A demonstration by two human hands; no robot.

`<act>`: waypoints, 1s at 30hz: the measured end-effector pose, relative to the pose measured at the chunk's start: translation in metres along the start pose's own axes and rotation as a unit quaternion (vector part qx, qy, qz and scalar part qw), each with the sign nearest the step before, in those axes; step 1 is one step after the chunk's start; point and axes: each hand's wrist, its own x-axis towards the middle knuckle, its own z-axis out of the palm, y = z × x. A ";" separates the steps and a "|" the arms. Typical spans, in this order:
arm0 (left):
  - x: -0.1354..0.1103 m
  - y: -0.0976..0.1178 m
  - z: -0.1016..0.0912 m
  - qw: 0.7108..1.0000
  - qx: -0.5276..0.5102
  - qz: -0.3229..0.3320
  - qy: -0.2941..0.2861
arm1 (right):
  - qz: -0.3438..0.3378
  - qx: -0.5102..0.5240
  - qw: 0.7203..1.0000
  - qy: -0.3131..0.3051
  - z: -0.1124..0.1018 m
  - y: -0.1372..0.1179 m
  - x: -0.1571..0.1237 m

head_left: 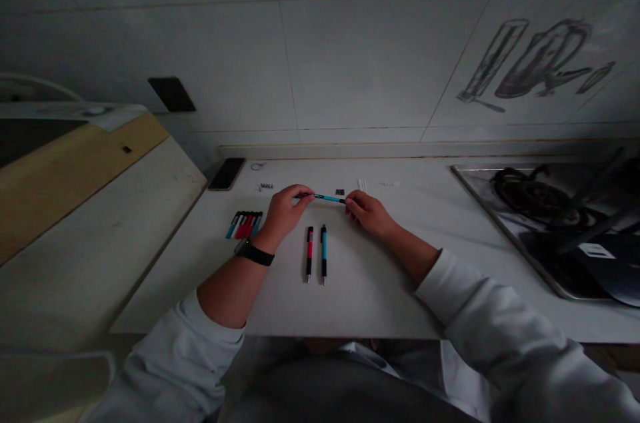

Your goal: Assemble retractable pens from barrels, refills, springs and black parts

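Note:
A blue and black pen (pixel 330 198) is held level above the white countertop, between both hands. My left hand (pixel 286 210), with a black watch on its wrist, pinches the pen's dark left end. At the other end, the fingers of my right hand (pixel 367 210) are closed on the black tip part. Below the hands a red and black pen (pixel 309 254) and a second blue and black pen (pixel 324 254) lie side by side. A row of several red and blue pen barrels (pixel 245 225) lies left of my left wrist.
Small springs (pixel 267 186), black pieces (pixel 340 192), thin white refills (pixel 362 184) and tiny clear parts (pixel 391 183) lie along the back. A phone (pixel 227 174) rests at the back left. The gas stove (pixel 540 210) is on the right, a wooden-edged panel (pixel 90 163) on the left.

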 end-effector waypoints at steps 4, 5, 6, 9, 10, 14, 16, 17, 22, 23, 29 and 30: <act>-0.001 0.002 0.000 1.000 -0.004 -0.004 -0.001 | -0.005 0.001 1.000 -0.004 0.000 -0.001 0.000; -0.001 0.002 0.000 1.000 -0.005 -0.005 -0.002 | -0.002 -0.003 1.000 -0.015 0.000 -0.001 0.000; -0.001 0.003 0.000 1.000 -0.005 -0.006 -0.004 | -0.001 -0.010 1.000 -0.023 0.000 -0.001 0.000; -0.001 0.004 0.000 1.000 -0.002 -0.011 -0.012 | -0.020 -0.039 0.999 -0.010 0.000 -0.002 0.000; -0.001 0.004 0.001 1.000 -0.002 -0.013 -0.014 | -0.031 -0.045 0.999 -0.001 0.000 -0.002 0.000; -0.001 0.005 0.001 1.000 -0.003 -0.017 -0.024 | -0.024 -0.045 0.999 -0.019 0.000 -0.003 0.000; -0.001 0.006 0.001 1.000 -0.005 -0.014 -0.027 | -0.022 -0.048 0.998 -0.015 0.000 -0.002 0.000; -0.001 0.006 0.001 1.000 -0.007 -0.014 -0.027 | -0.027 -0.048 0.998 -0.004 0.000 -0.002 0.000; -0.001 0.006 0.001 0.999 -0.011 -0.018 -0.034 | -0.044 -0.038 0.998 -0.001 0.001 0.000 0.001; -0.001 0.006 0.001 0.999 -0.012 -0.019 -0.036 | -0.044 -0.040 0.998 -0.007 0.001 0.000 0.001; 0.003 -0.001 -0.003 0.998 -0.044 -0.040 -0.030 | -0.049 -0.083 0.995 0.011 -0.002 -0.003 0.001; 0.005 -0.003 -0.004 0.997 -0.054 -0.049 -0.027 | -0.051 -0.094 0.994 0.020 -0.003 -0.004 0.001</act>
